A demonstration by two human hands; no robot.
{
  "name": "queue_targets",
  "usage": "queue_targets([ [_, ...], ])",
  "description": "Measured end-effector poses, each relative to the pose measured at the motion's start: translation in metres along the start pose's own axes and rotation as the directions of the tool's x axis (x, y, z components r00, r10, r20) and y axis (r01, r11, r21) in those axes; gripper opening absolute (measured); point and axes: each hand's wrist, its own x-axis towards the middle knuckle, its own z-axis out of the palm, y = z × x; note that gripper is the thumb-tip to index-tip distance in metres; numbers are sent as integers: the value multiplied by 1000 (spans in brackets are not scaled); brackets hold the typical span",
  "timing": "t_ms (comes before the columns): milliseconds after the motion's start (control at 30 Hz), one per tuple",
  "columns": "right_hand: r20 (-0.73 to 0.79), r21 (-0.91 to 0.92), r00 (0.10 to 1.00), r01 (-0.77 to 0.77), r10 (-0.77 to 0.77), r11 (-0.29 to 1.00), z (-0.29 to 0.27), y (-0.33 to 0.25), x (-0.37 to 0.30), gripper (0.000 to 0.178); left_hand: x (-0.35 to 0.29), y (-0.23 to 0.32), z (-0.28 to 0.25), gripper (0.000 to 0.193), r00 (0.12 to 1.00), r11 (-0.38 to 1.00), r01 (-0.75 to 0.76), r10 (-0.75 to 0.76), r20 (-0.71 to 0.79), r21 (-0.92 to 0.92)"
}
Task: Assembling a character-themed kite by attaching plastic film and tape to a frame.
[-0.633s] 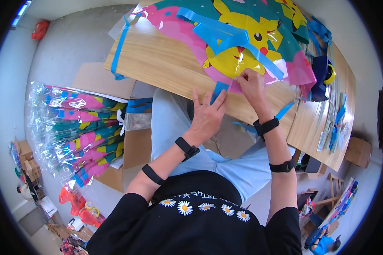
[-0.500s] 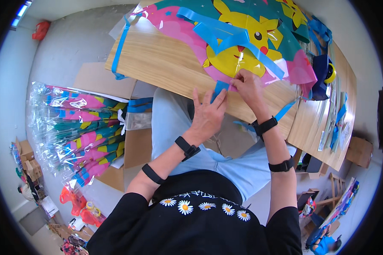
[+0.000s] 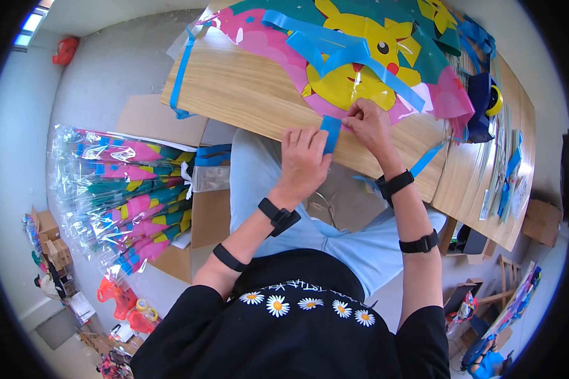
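Note:
A printed plastic sheet (image 3: pixel 278 54) in pink, green and yellow, with a yellow cartoon figure, covers the far part of the wooden table. At its near tip, by the table's front edge, lies a short blue strip (image 3: pixel 330 131). My left hand (image 3: pixel 302 165) is closed at the strip's left side, fingers bent together and thumb against its lower end. Just right of the strip, my right hand (image 3: pixel 370 129) makes a pinch between thumb and forefinger; whatever is in it is too small to tell. Long blue ribbon (image 3: pixel 344 54) lies loosely folded over the sheet.
The wooden table (image 3: pixel 246 91) has a ribbon (image 3: pixel 182 76) over its left end. A tape dispenser (image 3: pixel 483 107) and thin rods (image 3: pixel 493 167) lie at the right. Left of my legs, clear-wrapped folded bundles (image 3: pixel 123 189) rest on a cardboard box (image 3: pixel 208 218).
The left hand's fingers have gone from spread out to bent together, drawing slightly left off the blue strip, which shows more now. The right hand keeps its pinch in nearly the same place.

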Motion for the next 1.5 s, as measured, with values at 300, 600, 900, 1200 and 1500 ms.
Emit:
queue_targets([
  [300, -1, -26, 1000, -20, 20, 999, -1, 10, -4, 23, 1, 8, 16, 37, 998, 998, 40, -42, 46, 43],
  [600, 2, 30, 999, -36, 36, 999, -1, 3, -1, 21, -38, -20, -6, 25, 844, 794, 536, -499, 197, -286],
  [900, -3, 45, 1000, -20, 20, 999, 0, 5, 0, 20, -33, -19, 14, 24, 624, -47, 672, -501, 599, -739],
  [1200, -147, -42, 987, -66, 60, 997, -21, -7, 33, 31, -47, -33, -4, 39, 610, 143, 751, -525, 594, -645],
  [1500, -31, -662, 844, 383, -535, 644, 2, -27, 90, 33, -35, -25, -43, 34, 670, 241, 691, -566, 480, -681],
])
